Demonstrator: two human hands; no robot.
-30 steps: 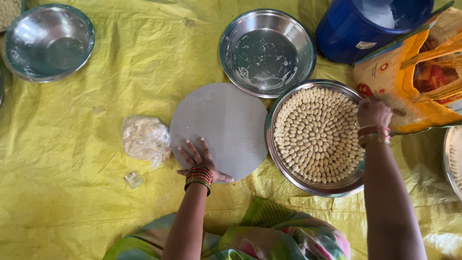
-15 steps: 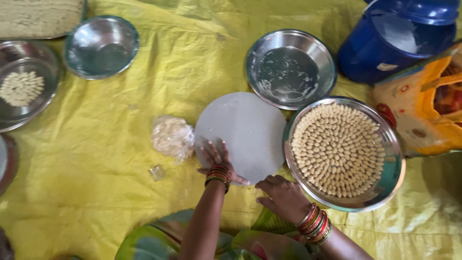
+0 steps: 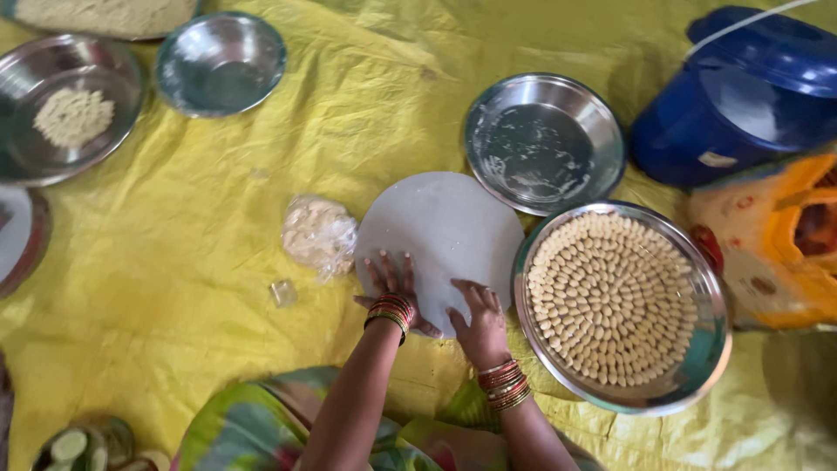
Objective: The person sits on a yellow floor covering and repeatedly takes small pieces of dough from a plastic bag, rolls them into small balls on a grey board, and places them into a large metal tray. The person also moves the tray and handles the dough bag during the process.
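Note:
A round grey-white board (image 3: 445, 231) lies flat on the yellow sheet (image 3: 174, 288). My left hand (image 3: 394, 283) rests on its near left edge, fingers spread. My right hand (image 3: 478, 321) lies palm down on its near right edge, fingers apart. Neither hand holds anything. Just right of the board sits a steel plate (image 3: 708, 349) filled with small pale dough pieces laid in rings. A crumpled clear plastic bag with pale dough (image 3: 319, 234) lies left of the board.
An empty floury steel plate (image 3: 542, 141) sits behind the board. A blue lidded bucket (image 3: 741, 96) and an orange printed bag (image 3: 776, 253) stand at right. A steel bowl (image 3: 220, 63) and a plate with a few dough pieces (image 3: 17, 139) lie at far left.
My right hand came off the filled plate, drew back toward me, then settled on the board's near edge. The view shifted left, bringing more dishes into sight.

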